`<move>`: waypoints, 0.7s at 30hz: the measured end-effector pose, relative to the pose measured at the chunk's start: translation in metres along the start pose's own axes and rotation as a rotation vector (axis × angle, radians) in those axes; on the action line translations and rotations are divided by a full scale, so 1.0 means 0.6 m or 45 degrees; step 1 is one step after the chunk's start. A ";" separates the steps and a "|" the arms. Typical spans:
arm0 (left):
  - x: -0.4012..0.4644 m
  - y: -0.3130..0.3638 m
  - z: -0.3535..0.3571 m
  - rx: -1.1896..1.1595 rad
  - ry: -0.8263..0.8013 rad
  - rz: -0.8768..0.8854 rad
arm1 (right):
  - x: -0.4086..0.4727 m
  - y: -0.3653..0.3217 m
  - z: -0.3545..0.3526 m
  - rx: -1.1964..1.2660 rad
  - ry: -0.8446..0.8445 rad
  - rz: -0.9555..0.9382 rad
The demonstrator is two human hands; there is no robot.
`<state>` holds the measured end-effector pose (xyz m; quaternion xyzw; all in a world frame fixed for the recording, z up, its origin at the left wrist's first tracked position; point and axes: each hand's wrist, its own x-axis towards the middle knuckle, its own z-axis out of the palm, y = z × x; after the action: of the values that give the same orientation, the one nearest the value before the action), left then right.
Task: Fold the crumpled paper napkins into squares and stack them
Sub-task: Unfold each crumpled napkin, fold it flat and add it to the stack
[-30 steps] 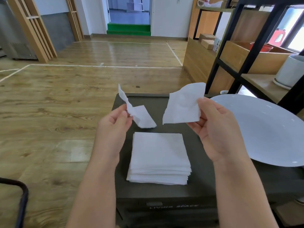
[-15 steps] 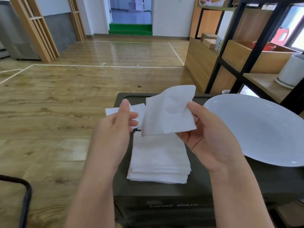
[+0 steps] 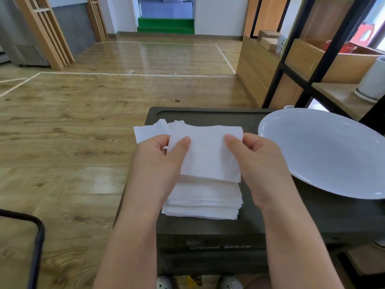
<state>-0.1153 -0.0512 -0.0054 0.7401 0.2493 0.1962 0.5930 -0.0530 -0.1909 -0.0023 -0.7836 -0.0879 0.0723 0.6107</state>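
Napkin (image 3: pixel 208 155) in both my hands, held just above the stack (image 3: pixel 203 201) of folded squares on the dark case (image 3: pixel 208 228). From the head camera, the only view I have, my left hand (image 3: pixel 154 163) pinches the napkin's left side, thumb on top and fingers curled under, and my right hand (image 3: pixel 256 161) pinches the right side the same way. So both hands are clamped on the one sheet, set apart at its two edges.

The sheet looks partly folded. Its near part is a fairly clean rectangle, but a loose flap sticks out past my left hand at the far left and the top edge is ragged, so I judge the fold is not yet square.

Below it the stack is many layers deep, with edges roughly lined up and a little fanned at the near right corner. I take that as most of the work done.

A big white plate (image 3: pixel 325 163) sits on the case to my right, well apart from the stack, and I see nothing lying in it. I see no other crumpled napkins anywhere in view, so this may be the last one, though I cannot tell what lies outside the frame. What is left, as I judge it, is to tuck in the flap, finish the fold and lay it on the stack.
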 end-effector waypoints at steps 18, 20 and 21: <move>-0.003 -0.009 -0.011 0.589 0.121 -0.043 | -0.005 0.015 -0.003 -0.800 -0.015 -0.106; -0.003 -0.011 -0.013 0.610 0.108 -0.050 | -0.005 0.017 -0.003 -0.823 0.010 -0.119; -0.003 -0.012 -0.013 0.621 0.103 -0.054 | -0.004 0.017 -0.003 -0.842 0.029 -0.130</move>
<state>-0.1223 -0.0448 -0.0106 0.8475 0.3282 0.1473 0.3904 -0.0546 -0.1957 -0.0120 -0.9347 -0.1388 0.0005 0.3272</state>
